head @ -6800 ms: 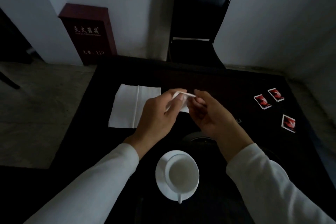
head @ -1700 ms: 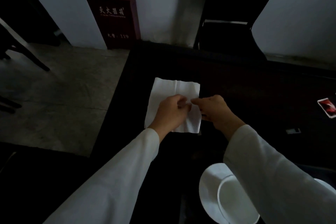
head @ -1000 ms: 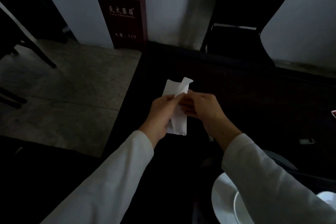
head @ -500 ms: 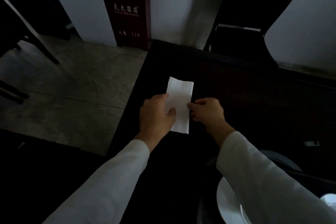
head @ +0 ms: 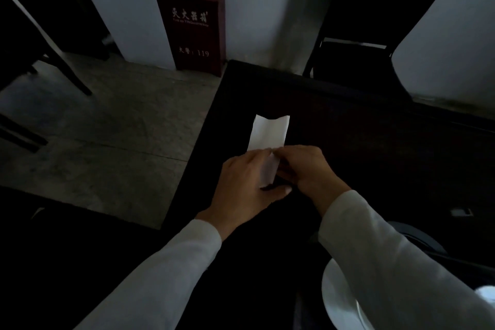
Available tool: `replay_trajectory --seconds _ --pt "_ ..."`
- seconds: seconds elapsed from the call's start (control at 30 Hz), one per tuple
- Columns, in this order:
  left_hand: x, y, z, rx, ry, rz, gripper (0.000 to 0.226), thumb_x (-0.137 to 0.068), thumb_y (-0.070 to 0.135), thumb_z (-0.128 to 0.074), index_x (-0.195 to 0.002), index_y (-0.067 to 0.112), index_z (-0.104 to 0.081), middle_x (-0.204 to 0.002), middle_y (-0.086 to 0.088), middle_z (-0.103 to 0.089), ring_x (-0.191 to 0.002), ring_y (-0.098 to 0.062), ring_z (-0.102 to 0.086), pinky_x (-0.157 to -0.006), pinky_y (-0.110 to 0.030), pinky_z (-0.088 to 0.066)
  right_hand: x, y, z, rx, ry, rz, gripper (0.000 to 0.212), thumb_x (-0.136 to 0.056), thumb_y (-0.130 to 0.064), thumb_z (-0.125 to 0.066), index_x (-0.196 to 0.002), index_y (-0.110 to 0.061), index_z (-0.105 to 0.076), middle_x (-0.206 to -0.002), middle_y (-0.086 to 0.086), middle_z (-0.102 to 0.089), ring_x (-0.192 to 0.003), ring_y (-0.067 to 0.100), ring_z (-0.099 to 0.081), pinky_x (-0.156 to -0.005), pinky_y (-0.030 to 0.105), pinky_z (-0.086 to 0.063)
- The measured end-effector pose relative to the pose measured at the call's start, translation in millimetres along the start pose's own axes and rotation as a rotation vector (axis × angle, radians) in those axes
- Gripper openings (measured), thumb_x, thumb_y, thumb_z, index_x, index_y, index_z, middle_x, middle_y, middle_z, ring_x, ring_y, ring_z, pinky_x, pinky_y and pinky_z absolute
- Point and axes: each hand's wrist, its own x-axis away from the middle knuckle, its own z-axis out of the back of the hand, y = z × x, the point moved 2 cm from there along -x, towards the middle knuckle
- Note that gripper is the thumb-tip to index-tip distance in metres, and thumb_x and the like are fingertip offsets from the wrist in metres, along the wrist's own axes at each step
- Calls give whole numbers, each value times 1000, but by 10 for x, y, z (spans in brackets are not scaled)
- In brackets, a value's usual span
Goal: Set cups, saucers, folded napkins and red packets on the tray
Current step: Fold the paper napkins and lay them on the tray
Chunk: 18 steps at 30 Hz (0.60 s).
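- Left hand [head: 242, 185] and right hand [head: 308, 169] pinch the napkin [head: 269, 132] at centre frame (mid-fold).
- Advice: align edges, then press the crease flat.

A dim dining room — dark surface [head: 361, 142], black chair [head: 375, 35] at one o'clock, red fire-extinguisher cabinet [head: 192, 21] at eleven.

A dim, underexposed view is shown; the dark table [head: 348, 142] is swallowed by shadow, and edges are bent by wide-angle distortion.
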Motion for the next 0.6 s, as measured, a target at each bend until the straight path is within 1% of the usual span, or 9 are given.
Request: replay_trajectory --seconds 0.07,0.13,0.23,0.3,0.33,0.4,0.47,0.53,0.6 --pt "34 32 -3 -31 -28 -54 67 -79 38 -80 -140 26 -53 -131 7 -65 -123 -14 -59 -102 -48 -48 74 -53 28 -69 -14 -18 11 -90 0 -68 -80 -1 -69 -77 15 -70 -65 22 -69 -49 26 -58" --pt "58 82 -1 -14 23 -83 68 -82 21 -81 -143 25 -51 -134 6 -64 -124 -16 -59 -103 -49 -49 148 -105 69 -110 -23 -27 7 -90 -2 -69 -84 0 -70 -79 15 -72 -66 21 -70 -52 27 -60" --pt "48 200 26 63 127 -69 45 -92 10 -70 -136 17 -60 -128 -1 -69 -116 -21 -65 -98 -48 -53 240 -176 175 -176 -31 -35 6 -86 -3 -75 -88 1 -71 -72 12 -76 -59 18 -74 -54 27 -62" --pt "16 316 45 93 154 -74 32 -97 11 -64 -129 14 -67 -125 -1 -70 -112 -20 -68 -96 -47 -54 302 -239 280 -201 -44 -27 6 -85 -5 -76 -87 -1 -72 -67 9 -77 -57 15 -75 -53 24 -60" --pt "1 381 59 119 166 -79 28 -99 14 -61 -127 14 -69 -124 0 -71 -111 -18 -69 -96 -46 -55 322 -264 326 -201 -55 -17 7 -85 -7 -76 -89 -1 -73 -70 8 -78 -60 15 -76 -54 24 -60" --pt "-27 553 82 163 193 -97 25 -103 21 -57 -123 15 -71 -119 2 -72 -108 -13 -70 -93 -42 -57 385 -303 454 -214 -76 -3 12 -86 -11 -77 -94 -2 -76 -84 11 -80 -74 17 -78 -62 26 -61" --pt "-54 733 88 170 210 -87 26 -104 28 -54 -118 16 -72 -114 5 -74 -103 -7 -70 -87 -36 -59 453 -316 608 -243 -84 5 16 -87 -15 -76 -98 -4 -76 -91 11 -81 -86 20 -78 -74 30 -61" --pt "-74 901 85 215 208 -45 24 -103 31 -55 -111 18 -74 -102 7 -75 -94 -4 -71 -80 -30 -60 516 -306 755 -292 -92 23 16 -90 -19 -73 -99 -6 -75 -88 8 -81 -89 20 -77 -81 32 -61" --pt "-85 1087 84 280 183 -8 24 -101 33 -57 -98 19 -76 -85 6 -75 -80 -4 -70 -68 -25 -57 591 -280 919 -373 -84 40 15 -93 -21 -70 -95 -7 -74 -80 5 -80 -84 18 -76 -79 31 -61"
